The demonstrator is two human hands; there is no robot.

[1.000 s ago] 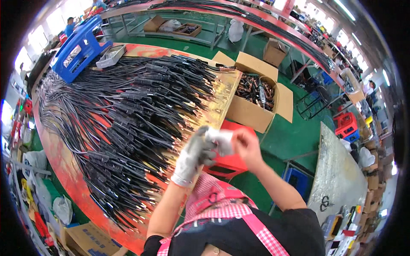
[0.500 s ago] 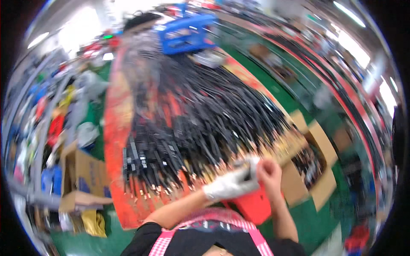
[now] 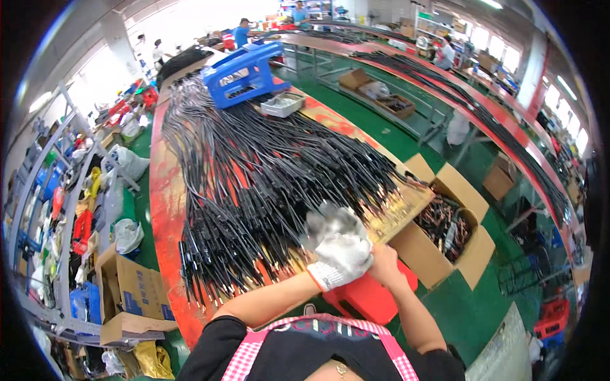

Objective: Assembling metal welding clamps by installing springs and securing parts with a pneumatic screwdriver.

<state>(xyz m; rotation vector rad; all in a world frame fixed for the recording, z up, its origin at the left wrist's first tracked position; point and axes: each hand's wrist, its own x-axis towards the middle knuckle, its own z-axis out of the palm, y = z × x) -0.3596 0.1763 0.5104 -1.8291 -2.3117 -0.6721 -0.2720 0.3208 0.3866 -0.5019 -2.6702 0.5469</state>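
Observation:
My left hand (image 3: 343, 257) wears a white knit glove and is closed in front of my body. A blurred grey-white work glove (image 3: 333, 222) sticks out beyond it and seems to be gripped in it. Bare and pressed against the gloved hand is my right hand (image 3: 386, 265), its fingertips hidden there. Just beyond both hands, many black cables (image 3: 273, 171) with bare copper ends lie in a fanned bundle along the red and yellow worktable (image 3: 166, 184). A red plastic stool (image 3: 368, 303) stands below my hands, at the table's near edge.
To the right, an open carton (image 3: 427, 254) holds copper-ended pieces. A blue plastic stool (image 3: 238, 79) and a white tray (image 3: 283, 105) rest on the cables. Another carton (image 3: 143, 289) and cluttered shelving (image 3: 63, 209) stand left. People work farther back.
The view has steadied and tilted up, showing more of the room. My gloved left hand has turned upward, the blurred glove now extending beyond it. My right hand stays beside it.

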